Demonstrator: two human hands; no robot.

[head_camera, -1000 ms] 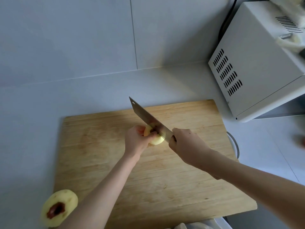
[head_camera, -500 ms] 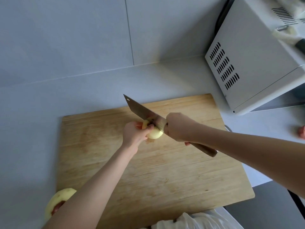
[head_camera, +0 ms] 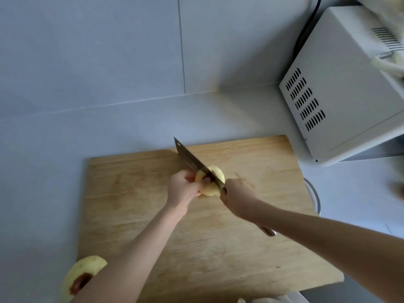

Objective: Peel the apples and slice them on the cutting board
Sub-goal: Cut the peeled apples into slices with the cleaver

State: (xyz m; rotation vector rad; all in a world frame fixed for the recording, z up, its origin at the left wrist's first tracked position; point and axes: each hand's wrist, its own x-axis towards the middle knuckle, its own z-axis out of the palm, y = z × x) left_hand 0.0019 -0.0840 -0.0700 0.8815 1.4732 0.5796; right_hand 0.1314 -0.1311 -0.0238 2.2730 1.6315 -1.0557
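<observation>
Starting nearest the camera, a scrap of white cloth (head_camera: 264, 300) shows at the bottom edge. One peeled apple (head_camera: 78, 274) lies on the table (head_camera: 43, 193), just off the near left corner of the cutting board (head_camera: 218, 259). It has a dark red-brown patch on its pale flesh (the left forearm crosses in front and hides its right side).

There is one wooden board, lying flat, and both forearms reach over it towards its middle. There the second peeled apple (head_camera: 211, 190) sits on the board, which makes two apples in all. The left hand (head_camera: 181, 190) holds it from the left, its fingers (head_camera: 205, 181) curled onto the fruit. The right hand (head_camera: 237, 196) is wrapped round the handle of the single knife (head_camera: 190, 159), a broad cleaver. The brown end of the handle sticks out beneath the wrist. The blade lies across the apple with pale flesh on both sides of it (how deep it sits I cannot tell), and its tip points away and to the left.

A curved metal rim (head_camera: 314, 197) shows past the board's right edge. Farther back on the right, one white microwave (head_camera: 349, 95) with vent slots stands near the board's far corner. A black cable (head_camera: 306, 33) runs up behind it against the tiled wall (head_camera: 109, 51).
</observation>
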